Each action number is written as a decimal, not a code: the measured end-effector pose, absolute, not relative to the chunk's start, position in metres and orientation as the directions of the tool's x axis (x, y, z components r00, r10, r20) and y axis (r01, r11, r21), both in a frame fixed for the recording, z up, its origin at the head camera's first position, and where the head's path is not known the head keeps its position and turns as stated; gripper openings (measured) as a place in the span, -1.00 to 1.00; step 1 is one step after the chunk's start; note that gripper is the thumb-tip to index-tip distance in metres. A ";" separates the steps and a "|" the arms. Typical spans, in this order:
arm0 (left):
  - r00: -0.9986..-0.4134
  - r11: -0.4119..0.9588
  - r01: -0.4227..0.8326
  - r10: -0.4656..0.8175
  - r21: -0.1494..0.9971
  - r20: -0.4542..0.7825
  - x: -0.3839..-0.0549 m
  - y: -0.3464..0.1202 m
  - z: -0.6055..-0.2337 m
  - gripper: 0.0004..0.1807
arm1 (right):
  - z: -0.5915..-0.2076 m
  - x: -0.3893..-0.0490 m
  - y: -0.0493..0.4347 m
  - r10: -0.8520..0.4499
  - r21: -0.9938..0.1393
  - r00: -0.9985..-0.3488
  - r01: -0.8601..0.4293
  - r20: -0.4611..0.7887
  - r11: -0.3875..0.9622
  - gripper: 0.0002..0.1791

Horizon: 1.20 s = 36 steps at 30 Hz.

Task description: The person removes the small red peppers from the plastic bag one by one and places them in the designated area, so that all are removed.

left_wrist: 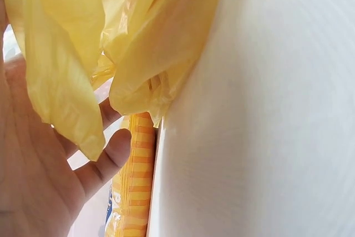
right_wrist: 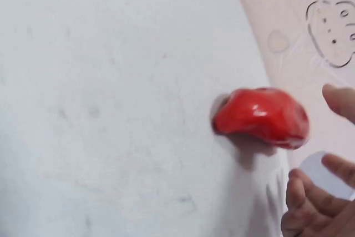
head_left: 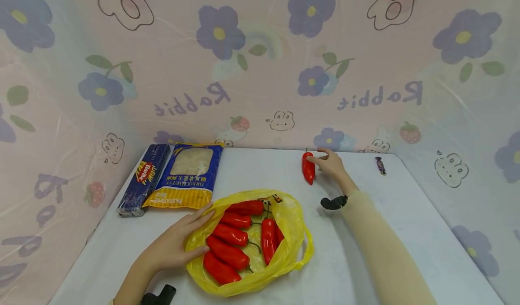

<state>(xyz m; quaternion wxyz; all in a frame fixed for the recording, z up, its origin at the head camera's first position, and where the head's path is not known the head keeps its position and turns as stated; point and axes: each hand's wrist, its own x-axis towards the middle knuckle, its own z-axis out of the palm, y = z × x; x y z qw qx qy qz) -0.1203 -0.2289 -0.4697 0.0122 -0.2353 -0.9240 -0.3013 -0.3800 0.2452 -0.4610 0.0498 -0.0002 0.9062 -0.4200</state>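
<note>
A yellow plastic bag [head_left: 298, 205] stands wide-mouthed at the front middle of the table, with several red peppers [head_left: 229, 235] inside. Against its left side rests my left hand [head_left: 174, 242], thumb and fingers spread apart along the rim. In the left wrist view, the yellow bag [left_wrist: 161, 43] drapes over that palm. Near the table's back edge lies a single red pepper [head_left: 308, 169], stem pointing away. My right hand [head_left: 331, 165] reaches beside it from the right. In the right wrist view, the fingers [right_wrist: 341, 170] are parted and stand off the red pepper [right_wrist: 263, 116].
A blue pasta box [head_left: 144, 178] and a blue-and-yellow orecchette pasta bag [head_left: 187, 174] lie at the back left. At the back right is a small dark-wrapped candy [head_left: 380, 165]. A printed curtain [head_left: 260, 70] encloses the white table [head_left: 406, 242] on the back and sides.
</note>
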 end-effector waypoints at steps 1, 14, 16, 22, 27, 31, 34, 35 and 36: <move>-0.889 0.707 0.441 0.427 0.553 0.163 -0.120 -0.229 -0.469 -0.13 | -0.458 -0.378 0.246 -0.032 -0.769 -0.996 0.045 -0.086 0.638 -0.08; -0.890 0.705 0.437 0.428 0.559 0.157 -0.118 -0.229 -0.467 -0.11 | -0.440 -0.326 0.241 -0.004 -0.816 -1.000 -0.018 0.019 0.578 -0.11; -0.890 0.703 0.439 0.427 0.559 0.162 -0.118 -0.229 -0.467 -0.12 | -0.436 -0.314 0.237 -0.015 -0.820 -0.999 -0.047 0.047 0.570 -0.13; -0.886 0.699 0.447 0.429 0.558 0.172 -0.120 -0.230 -0.468 -0.13 | -0.424 -0.277 0.221 -0.056 -0.831 -0.990 -0.140 0.130 0.539 -0.20; -0.888 0.692 0.443 0.426 0.571 0.172 -0.120 -0.229 -0.467 -0.13 | -0.414 -0.247 0.210 -0.084 -0.836 -0.973 -0.229 0.216 0.499 -0.26; -0.890 0.693 0.438 0.426 0.572 0.165 -0.120 -0.229 -0.467 -0.13 | -0.410 -0.225 0.201 -0.106 -0.822 -0.957 -0.288 0.272 0.491 -0.30; -0.889 0.693 0.439 0.426 0.571 0.167 -0.120 -0.229 -0.468 -0.14 | -0.405 -0.210 0.191 -0.127 -0.808 -0.944 -0.326 0.303 0.492 -0.31; -0.889 0.694 0.439 0.426 0.571 0.166 -0.120 -0.229 -0.469 -0.14 | -0.404 -0.205 0.187 -0.136 -0.800 -0.938 -0.343 0.318 0.492 -0.32; -0.890 0.694 0.439 0.425 0.571 0.167 -0.120 -0.229 -0.469 -0.13 | -0.403 -0.201 0.184 -0.144 -0.794 -0.932 -0.360 0.333 0.490 -0.33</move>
